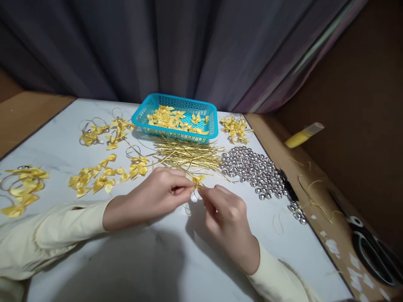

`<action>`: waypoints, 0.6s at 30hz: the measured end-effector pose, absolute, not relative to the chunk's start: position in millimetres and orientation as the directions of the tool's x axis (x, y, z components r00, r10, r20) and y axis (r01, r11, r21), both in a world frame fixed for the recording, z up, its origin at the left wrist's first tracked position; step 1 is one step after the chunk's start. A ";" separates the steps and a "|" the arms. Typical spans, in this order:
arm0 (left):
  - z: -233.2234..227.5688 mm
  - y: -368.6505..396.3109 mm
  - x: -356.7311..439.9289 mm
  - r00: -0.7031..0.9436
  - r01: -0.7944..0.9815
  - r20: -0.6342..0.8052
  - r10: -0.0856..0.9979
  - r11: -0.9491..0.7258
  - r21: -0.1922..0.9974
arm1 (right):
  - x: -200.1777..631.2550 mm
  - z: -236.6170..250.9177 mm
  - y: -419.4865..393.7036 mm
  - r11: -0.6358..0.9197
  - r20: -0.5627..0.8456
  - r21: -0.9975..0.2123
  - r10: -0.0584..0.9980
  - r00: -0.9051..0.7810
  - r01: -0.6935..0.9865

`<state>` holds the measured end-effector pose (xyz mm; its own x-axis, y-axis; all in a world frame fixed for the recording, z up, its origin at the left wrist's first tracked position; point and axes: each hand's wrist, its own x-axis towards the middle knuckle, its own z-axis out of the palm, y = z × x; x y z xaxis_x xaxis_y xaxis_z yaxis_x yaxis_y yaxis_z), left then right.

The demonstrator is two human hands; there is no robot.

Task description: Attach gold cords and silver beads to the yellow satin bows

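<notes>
My left hand (157, 195) and my right hand (225, 214) meet over the white table (157, 260), fingertips pinched together on a small yellow ribbon bow (198, 179). Both hands grip the bow from opposite sides; a thin gold cord loop (188, 208) hangs just below it. Right behind the hands lies a heap of gold cords (185, 155). To the right of it spreads a pile of small silver bells (255, 170).
A turquoise basket (214, 126) at the back holds several loose yellow bows. Finished bows with loops lie at the left (94, 178), far left (22, 184) and back right (234, 128). A yellow glue tube (302, 136) and black scissors (374, 251) rest on the brown ledge at right.
</notes>
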<state>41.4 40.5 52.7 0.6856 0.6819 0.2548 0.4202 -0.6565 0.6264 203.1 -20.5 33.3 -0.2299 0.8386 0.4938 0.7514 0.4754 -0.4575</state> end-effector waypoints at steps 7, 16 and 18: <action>46.3 34.5 45.6 0.662 0.398 0.332 0.672 -0.690 0.604 | 200.0 30.1 -19.3 0.432 0.486 -0.520 0.859 -0.161 0.737; 56.7 40.8 42.5 0.640 0.420 0.329 0.694 -0.675 0.606 | 219.7 52.4 -14.7 0.299 0.310 -0.689 0.945 -0.104 0.660; 59.8 42.0 41.8 0.641 0.424 0.320 0.698 -0.669 0.610 | 223.2 59.2 -14.8 0.342 0.369 -0.682 0.924 -0.100 0.646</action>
